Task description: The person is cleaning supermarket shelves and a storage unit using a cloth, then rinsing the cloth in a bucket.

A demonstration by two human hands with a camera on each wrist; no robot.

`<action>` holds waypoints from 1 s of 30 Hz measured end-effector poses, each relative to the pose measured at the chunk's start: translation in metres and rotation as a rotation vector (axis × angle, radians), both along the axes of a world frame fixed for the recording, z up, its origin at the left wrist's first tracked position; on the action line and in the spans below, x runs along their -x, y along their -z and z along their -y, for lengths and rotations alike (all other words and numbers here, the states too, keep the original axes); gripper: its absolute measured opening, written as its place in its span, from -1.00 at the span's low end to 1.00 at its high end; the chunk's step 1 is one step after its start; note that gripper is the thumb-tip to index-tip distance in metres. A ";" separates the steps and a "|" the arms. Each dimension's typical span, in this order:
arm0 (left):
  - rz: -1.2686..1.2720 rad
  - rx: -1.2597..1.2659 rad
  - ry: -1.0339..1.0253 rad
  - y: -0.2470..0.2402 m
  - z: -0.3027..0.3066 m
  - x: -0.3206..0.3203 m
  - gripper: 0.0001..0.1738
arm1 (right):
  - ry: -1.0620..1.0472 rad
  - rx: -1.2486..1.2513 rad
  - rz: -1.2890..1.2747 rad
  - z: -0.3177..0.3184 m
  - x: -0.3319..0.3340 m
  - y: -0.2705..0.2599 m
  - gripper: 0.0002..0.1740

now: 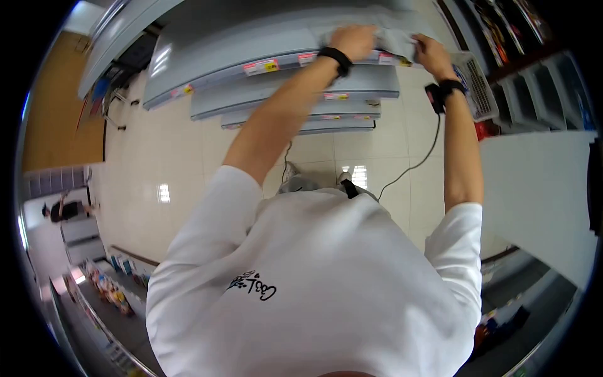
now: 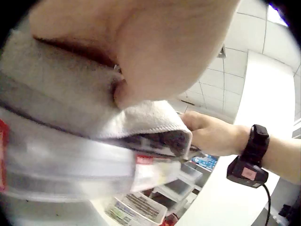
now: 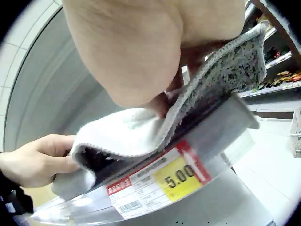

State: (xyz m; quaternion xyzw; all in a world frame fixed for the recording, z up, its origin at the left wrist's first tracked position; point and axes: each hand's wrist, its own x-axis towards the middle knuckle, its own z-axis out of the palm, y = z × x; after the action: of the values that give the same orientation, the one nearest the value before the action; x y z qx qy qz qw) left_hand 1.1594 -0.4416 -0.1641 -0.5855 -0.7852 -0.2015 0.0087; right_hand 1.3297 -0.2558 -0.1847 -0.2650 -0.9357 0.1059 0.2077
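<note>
A light grey cloth (image 1: 397, 41) with stitched edges and a dark speckled underside lies folded along the front edge of a grey shelf (image 1: 220, 44). My left hand (image 1: 355, 43) holds it from the left; in the right wrist view the thumb and fingers of that left hand (image 3: 44, 160) pinch its edge. At the cloth's right end, my right hand (image 1: 433, 58) grips it with curled fingers. Close up, the cloth (image 3: 120, 132) hangs over the shelf lip, just above a price tag (image 3: 174, 179) reading 5.00. Part of the right fingers is hidden behind the cloth.
Lower shelf tiers (image 1: 251, 91) with price tags project beneath. A white basket (image 1: 482, 94) stands right of the shelf, near a white panel (image 1: 540, 188). A cable (image 1: 418, 164) hangs from the right wrist device. Far left, a person (image 1: 66, 208) in dark clothes is visible.
</note>
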 end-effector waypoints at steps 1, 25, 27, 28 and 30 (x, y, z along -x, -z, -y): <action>0.037 -0.021 -0.028 -0.007 -0.001 -0.021 -0.73 | 0.048 0.077 -0.029 0.001 -0.012 -0.004 -0.69; -0.344 0.185 0.046 0.260 0.097 0.026 -0.71 | 0.279 0.012 -0.005 0.155 0.046 0.262 -0.70; -0.270 0.100 -0.041 0.270 0.103 0.024 -0.61 | 0.317 -0.023 -0.117 0.164 0.046 0.266 -0.73; -0.273 0.059 -0.020 0.272 0.096 0.027 -0.59 | 0.321 -0.032 -0.177 0.156 0.050 0.267 -0.75; -0.233 0.067 0.011 0.269 0.087 0.029 -0.60 | 0.327 -0.053 -0.218 0.144 0.050 0.270 -0.80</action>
State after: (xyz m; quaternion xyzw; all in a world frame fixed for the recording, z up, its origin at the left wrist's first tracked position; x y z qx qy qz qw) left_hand 1.1308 -0.5288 -0.4335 -0.6093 -0.7819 -0.1059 0.0790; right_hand 1.2800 -0.4003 -0.4551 -0.3946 -0.8547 0.0741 0.3291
